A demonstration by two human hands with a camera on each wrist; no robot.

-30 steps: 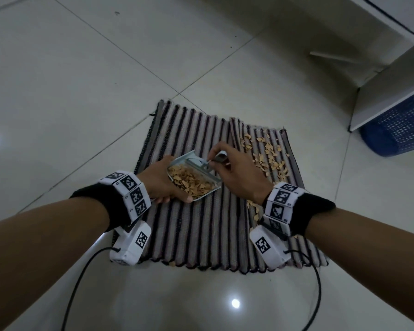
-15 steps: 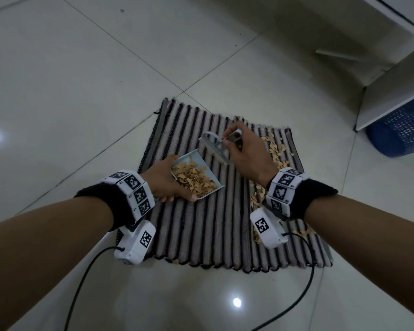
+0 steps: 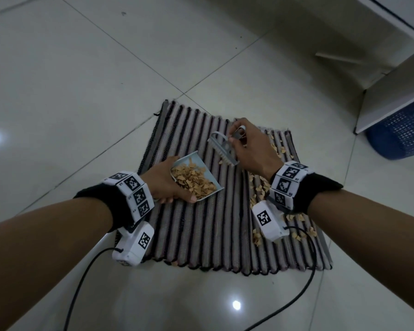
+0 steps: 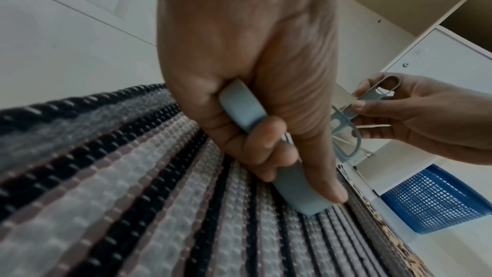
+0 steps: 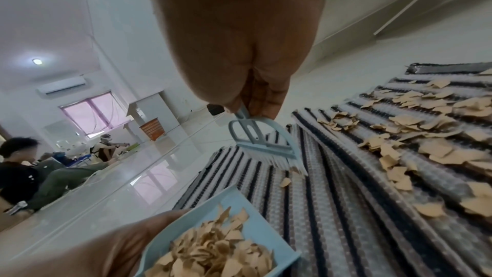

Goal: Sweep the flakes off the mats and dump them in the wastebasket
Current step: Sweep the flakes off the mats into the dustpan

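Change: half a second ago the little brush was closer to the dustpan; now it has moved up and away toward the far edge of the mats, and the view has come a bit closer.
Change in pan: the dustpan sits in about the same spot as before, with its pile of flakes the same.
Left hand: the left hand curls around the dustpan handle, thumb lying along it, as the left wrist view shows. The pan's front lip touches the left mat.
Right hand: the right hand pinches the thin brush handle between thumb and fingertips. The brush hangs with its bristles pointing down, just above the mat.
Dustpan look: light blue, tilted, with a heap of tan flakes inside.
Flakes on mats: many tan flakes lie on the right mat, and one small flake lies just under the bristles. The left mat looks mostly swept.
Mats look: two striped mats, black, grey and pinkish, lying side by side on the white tile floor.
Wastebasket: the blue mesh wastebasket stands on the floor well apart to the right, partly under a white shelf.
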